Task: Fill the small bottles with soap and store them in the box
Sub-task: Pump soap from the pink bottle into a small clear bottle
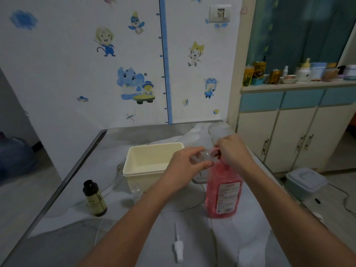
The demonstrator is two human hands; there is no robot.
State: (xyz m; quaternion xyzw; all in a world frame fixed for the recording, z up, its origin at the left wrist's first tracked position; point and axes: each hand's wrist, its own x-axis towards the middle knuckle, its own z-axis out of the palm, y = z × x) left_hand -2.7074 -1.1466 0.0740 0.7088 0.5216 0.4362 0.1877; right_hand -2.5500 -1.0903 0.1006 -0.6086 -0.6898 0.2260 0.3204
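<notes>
On the bench [63, 226], covered with a grey-white sheet, one cream box [152, 160] stands open at about 11 o'clock from the hands. One dark bottle [94, 198] with a black cap stands upright at 8 o'clock, well apart from the box. One clear small bottle [137, 190] stands just in front of the box, touching or almost touching its front wall. One white pump nozzle [178, 245] lies flat at 6 o'clock, near the bench edge. One big pink soap bottle [223, 191] stands upright under the hands, with its label to the camera; it partly hides a grey thing behind it, which I cannot name.

The left hand [183, 166] holds a second clear small bottle [204, 158], tilted, its grip closed around the body. The right hand [231, 149] is over the top of the soap bottle, fingers curled down on the pump; the pump itself is mostly hidden. The mouth of the small bottle is just beside the right hand
</notes>
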